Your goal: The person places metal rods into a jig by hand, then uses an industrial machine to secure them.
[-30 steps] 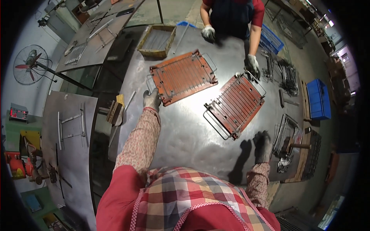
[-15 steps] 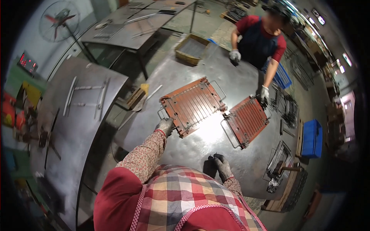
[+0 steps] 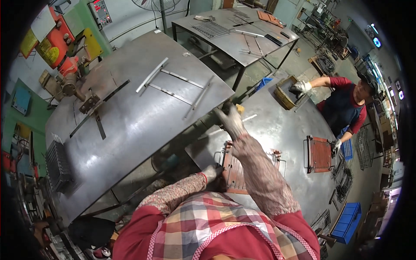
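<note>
My left hand (image 3: 211, 172), in a grey-white work glove, is closed at the left edge of a red-brown metal jig (image 3: 234, 173) in front of me. The jig carries a row of thin rods and wire handles; my right forearm covers much of it. My right hand (image 3: 232, 122), gloved too, reaches over the jig's far side to the table edge. Its fingers look apart and slightly blurred, near a yellow-topped wooden block (image 3: 239, 109). Farther right, a second red-brown jig (image 3: 320, 154) lies by a co-worker's gloved hand (image 3: 337, 145).
A steel table (image 3: 143, 112) at the left bears a ladder-shaped metal frame (image 3: 177, 86) and a wire rack (image 3: 58, 167). The co-worker's other hand is over a yellowish bin (image 3: 284, 97). Wire parts (image 3: 344, 182) and a blue crate (image 3: 346, 223) stand at the right.
My view has swung left. The nearer jig now sits closer to my body, with my left hand still at it. My right hand has gone from the near table edge across to the far left.
</note>
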Demonstrator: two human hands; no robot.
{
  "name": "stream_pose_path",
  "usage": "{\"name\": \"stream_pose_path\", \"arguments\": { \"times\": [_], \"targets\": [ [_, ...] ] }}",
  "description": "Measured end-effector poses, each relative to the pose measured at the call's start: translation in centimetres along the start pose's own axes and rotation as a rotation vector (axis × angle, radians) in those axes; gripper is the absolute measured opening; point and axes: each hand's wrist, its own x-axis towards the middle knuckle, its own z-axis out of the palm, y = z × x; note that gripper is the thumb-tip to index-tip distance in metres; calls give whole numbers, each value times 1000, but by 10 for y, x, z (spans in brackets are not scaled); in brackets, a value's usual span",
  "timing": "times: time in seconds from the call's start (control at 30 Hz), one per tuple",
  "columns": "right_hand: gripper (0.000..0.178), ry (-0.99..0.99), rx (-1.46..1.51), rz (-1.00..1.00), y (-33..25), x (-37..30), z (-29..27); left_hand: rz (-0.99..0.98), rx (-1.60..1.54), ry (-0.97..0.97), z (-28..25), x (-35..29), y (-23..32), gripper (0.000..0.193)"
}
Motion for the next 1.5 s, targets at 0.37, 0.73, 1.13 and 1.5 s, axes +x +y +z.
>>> {"name": "stream_pose_path", "arguments": {
  "times": [0.37,0.73,1.13,1.5],
  "targets": [
    [33,20,151,300,-5,19,52,81,131,-108,-48,-6,-10,30],
    [26,370,293,356,146,-250,-142,-473,-910,-216,-60,8,13,23],
    [29,220,-86,296,235,-263,-154,-165,-24,20,-32,-27,61,56],
    [38,-150,-716,518,210,-231,-154,-139,105,46,-34,-19,55,55]
  ]
}}
